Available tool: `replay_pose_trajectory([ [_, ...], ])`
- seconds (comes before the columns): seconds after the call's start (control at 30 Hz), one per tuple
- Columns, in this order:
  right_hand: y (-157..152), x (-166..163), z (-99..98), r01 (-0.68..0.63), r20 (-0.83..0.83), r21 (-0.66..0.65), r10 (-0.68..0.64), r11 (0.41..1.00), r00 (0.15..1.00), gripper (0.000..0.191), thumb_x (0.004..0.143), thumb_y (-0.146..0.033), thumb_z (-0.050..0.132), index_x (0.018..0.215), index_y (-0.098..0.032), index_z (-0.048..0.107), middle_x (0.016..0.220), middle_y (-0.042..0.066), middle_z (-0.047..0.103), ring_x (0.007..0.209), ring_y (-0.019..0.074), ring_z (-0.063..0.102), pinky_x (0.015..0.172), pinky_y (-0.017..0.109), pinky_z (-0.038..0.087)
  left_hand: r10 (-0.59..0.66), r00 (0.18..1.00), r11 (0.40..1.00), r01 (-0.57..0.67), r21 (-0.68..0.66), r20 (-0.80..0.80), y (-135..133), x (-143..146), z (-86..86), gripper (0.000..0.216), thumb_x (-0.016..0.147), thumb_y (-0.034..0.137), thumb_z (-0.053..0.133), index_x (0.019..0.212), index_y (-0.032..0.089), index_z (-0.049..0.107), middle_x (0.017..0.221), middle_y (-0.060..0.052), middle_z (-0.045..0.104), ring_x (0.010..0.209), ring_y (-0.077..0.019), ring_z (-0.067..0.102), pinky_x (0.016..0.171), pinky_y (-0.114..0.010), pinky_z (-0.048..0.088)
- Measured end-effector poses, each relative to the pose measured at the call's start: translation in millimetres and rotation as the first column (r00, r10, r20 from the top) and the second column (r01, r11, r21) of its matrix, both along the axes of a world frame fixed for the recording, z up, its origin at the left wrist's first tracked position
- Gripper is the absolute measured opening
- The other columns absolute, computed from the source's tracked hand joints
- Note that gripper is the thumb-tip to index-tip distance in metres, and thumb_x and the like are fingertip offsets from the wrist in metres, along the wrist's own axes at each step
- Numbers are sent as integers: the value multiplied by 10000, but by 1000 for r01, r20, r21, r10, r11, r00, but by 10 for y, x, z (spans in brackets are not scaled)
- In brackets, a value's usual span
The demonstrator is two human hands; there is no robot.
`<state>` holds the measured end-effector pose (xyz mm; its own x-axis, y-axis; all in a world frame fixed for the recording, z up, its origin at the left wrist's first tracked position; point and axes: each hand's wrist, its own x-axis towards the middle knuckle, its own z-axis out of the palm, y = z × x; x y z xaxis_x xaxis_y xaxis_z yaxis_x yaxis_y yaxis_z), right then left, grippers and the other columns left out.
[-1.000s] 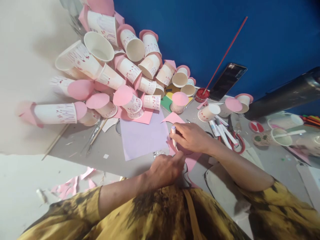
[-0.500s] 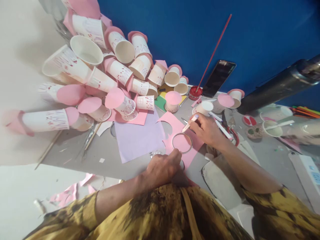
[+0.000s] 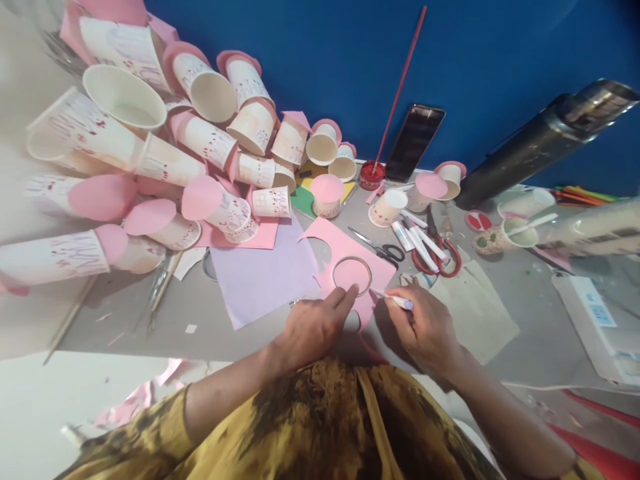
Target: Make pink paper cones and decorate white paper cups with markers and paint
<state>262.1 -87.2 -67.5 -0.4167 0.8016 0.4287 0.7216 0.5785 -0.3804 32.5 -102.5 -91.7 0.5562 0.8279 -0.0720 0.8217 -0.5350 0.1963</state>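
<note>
While the left hand (image 3: 320, 327) holds down the ring (image 3: 352, 259), the right hand (image 3: 423, 327) brings the marker (image 3: 397, 300) round to its near right

Where the marker's tip stood at the ring's far edge a moment ago, it now points in from the right at the near-right edge. The right hand has drawn back toward the body with it, uncovering the black scissors (image 3: 393, 253) and the loose markers (image 3: 425, 247) that lie just beyond. For the work in hand, this seems to put the pen against another stretch of the ring's outline; whether the tip touches the surface below, I cannot tell.

The two hands are apart, with the ring's near edge between them. The right is closed around the white marker, its purple end outward. The left reaches in with curled fingers, an index fingertip resting on the ring's near edge; whether it pinches anything underneath is hidden.

Just ahead of both hands, the ring lies flat on the pink paper (image 3: 350, 240), whose far-left side has a rounded bite cut from it. Beyond the left hand, a lavender sheet (image 3: 265, 273) spreads over the tabletop (image 3: 235, 340), and paper cups (image 3: 203, 137) pile up farther off. Past the right hand, red-handled scissors (image 3: 454, 257) lie near the loose markers, and a phone (image 3: 415, 141) leans against the blue wall (image 3: 300, 40).
</note>
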Motion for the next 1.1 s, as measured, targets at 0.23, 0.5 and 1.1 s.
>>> replay_pose_trajectory([
  [0.23,-78,-81,-26,-157,17,-1,157,988,988,128,1020,-205,479,1068,-203,598,816,64,709,723,208,645,680,330,494,57,993,998,-53,-36,103,46,-56,-45,583,999,196,487,1561,248,341,1090,-61,728,762,-187,731,549,-263,486],
  [0.5,-47,-195,-115,-360,-35,18,360,933,932,130,995,-161,521,1115,-198,554,842,55,715,748,203,630,666,327,475,59,988,989,-39,-145,143,182,-97,94,678,932,125,522,1565,267,328,1138,-72,743,914,-200,734,691,-268,537],
  [1.1,11,-298,3,-486,145,112,470,867,871,152,1012,-155,492,1070,-127,630,761,35,658,660,173,549,598,334,408,-37,998,960,51,-274,54,536,-106,485,376,921,197,519,1297,218,515,773,-10,672,639,-196,627,595,-273,440],
])
